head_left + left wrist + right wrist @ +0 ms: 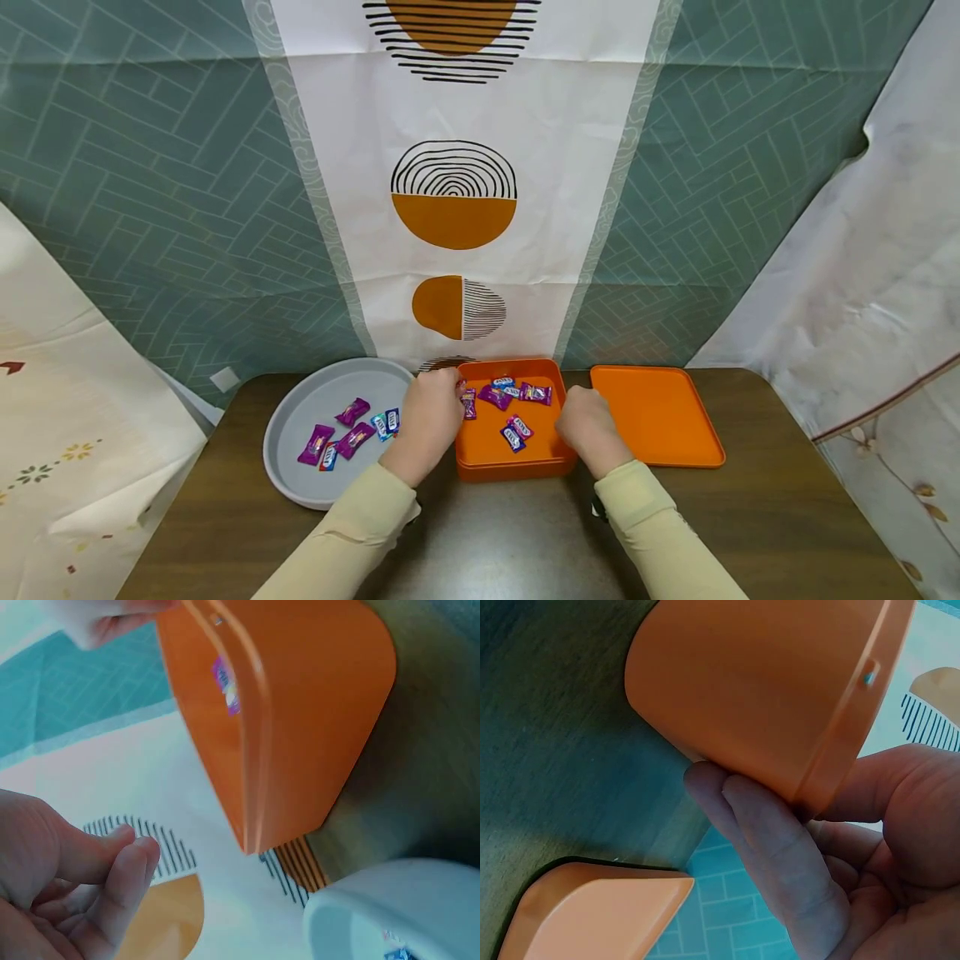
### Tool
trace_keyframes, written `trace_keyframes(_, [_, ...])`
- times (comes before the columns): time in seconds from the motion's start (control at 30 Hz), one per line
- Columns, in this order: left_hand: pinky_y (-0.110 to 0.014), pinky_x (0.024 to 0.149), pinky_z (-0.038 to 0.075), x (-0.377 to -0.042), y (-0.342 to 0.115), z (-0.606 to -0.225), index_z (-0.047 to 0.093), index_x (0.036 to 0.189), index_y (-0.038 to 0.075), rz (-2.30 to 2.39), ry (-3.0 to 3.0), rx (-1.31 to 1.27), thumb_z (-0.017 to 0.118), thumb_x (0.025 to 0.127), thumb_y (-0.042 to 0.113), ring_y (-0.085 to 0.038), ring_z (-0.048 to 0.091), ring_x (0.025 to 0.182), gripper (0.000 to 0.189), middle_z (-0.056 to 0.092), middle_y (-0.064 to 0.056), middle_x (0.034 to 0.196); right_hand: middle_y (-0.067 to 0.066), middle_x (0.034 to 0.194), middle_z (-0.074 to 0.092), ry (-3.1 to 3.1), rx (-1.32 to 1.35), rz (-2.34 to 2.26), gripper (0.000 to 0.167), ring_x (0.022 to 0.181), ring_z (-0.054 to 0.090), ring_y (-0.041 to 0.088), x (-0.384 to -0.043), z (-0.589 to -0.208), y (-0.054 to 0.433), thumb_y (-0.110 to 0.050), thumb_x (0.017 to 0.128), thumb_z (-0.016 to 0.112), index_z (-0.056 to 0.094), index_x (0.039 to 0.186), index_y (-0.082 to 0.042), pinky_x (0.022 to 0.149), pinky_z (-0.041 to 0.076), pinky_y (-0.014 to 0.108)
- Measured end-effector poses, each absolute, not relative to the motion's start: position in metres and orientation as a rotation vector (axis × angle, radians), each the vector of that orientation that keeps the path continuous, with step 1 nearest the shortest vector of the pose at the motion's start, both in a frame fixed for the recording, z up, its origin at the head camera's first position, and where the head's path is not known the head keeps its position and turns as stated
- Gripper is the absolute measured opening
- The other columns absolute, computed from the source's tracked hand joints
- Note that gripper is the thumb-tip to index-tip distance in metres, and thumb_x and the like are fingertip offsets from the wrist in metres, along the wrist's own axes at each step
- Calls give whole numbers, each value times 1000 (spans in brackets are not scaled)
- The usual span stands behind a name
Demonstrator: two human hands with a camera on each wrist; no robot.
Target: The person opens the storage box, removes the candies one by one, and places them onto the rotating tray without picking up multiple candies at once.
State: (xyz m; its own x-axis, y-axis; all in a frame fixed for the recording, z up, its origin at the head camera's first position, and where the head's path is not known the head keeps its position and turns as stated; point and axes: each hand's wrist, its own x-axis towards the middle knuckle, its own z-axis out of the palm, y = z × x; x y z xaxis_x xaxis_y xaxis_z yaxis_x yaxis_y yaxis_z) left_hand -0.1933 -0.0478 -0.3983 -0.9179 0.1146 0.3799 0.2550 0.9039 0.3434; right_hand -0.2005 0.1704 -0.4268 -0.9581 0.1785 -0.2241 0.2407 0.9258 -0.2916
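Observation:
An orange box (480, 450) stands on the table with several purple candies (495, 397) and small blue and pink wrapped candies (513, 439) inside. My right hand (588, 423) grips the box's right side. In the right wrist view its fingers (772, 840) lie along the outer wall, with the thumb at the rim. My left hand (429, 417) is above the left rim, between the box and a grey round tray (285, 467). In the left wrist view its thumb and fingertips (135, 859) meet, apart from the box wall, and nothing shows between them.
The grey tray holds several purple and small blue candies (352, 437). To the right of the box lies a flat orange tray or lid (660, 417). Behind the brown table (780, 500) hangs a patterned cloth (465, 108).

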Motion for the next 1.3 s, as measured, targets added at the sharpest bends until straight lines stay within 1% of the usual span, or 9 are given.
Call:
trace_keyframes(0.23, [-40,61,54,-193,-71,-390,70,79,10,-529,-2650,-217,70,81,16,-29,65,66,6,69,-6,73,11,73,60,2890,323,-480,33,57,54,22,-201,-428,171,-15,75,74,62,100,4,47,49,25])
trace_keyframes(0.33, [-40,63,54,-195,-84,-387,70,79,9,-595,-2660,-182,67,83,14,-29,65,68,7,69,-6,72,11,74,61,2888,333,-487,34,57,54,22,-201,-429,170,-15,75,75,62,100,3,47,49,25])
trace_keyframes(0.5, [-40,65,55,-195,-106,-384,71,83,6,-730,-2670,-113,65,84,12,-26,66,73,8,70,-8,78,11,74,62,2888,331,-497,34,55,55,21,-202,-430,170,-17,75,75,64,99,3,46,49,24])
trace_keyframes(0.57, [-39,62,54,-195,-114,-385,70,82,6,-748,-2672,-93,66,83,11,-24,66,72,6,70,-8,78,11,73,61,2888,329,-498,34,54,55,20,-202,-431,171,-18,75,75,64,99,3,46,49,24])
trace_keyframes(0.73, [-33,53,50,-192,-132,-389,69,74,6,-708,-2702,-67,70,78,9,-20,61,63,5,68,-6,69,11,71,60,2895,321,-477,34,53,55,21,-202,-430,171,-19,75,75,64,99,3,46,49,25])
trace_keyframes(0.9, [-30,54,47,-189,-148,-398,69,73,5,-707,-2749,-70,72,75,7,-19,60,65,4,68,-5,68,11,70,60,2888,326,-475,33,53,54,21,-202,-429,171,-19,75,75,64,98,3,44,47,24])
trace_keyframes(1.07, [-29,54,47,-188,-161,-405,70,72,5,-690,-2814,-66,70,75,6,-19,60,65,4,68,-6,70,11,71,61,2895,318,-478,33,53,54,21,-201,-427,171,-19,76,75,64,98,3,44,47,23])
trace_keyframes(1.2, [-30,54,46,-186,-168,-409,71,70,4,-643,-2872,-83,68,74,5,-19,60,64,4,69,-7,72,11,72,61,2892,308,-494,33,54,54,20,-201,-427,172,-19,76,74,64,98,4,45,48,24])
trace_keyframes(1.3, [-32,54,47,-183,-171,-409,71,71,5,-595,-2946,-97,71,71,6,-19,59,64,1,70,-7,74,11,73,62,2893,311,-499,34,55,54,20,-202,-427,172,-19,76,74,64,99,3,45,48,23])
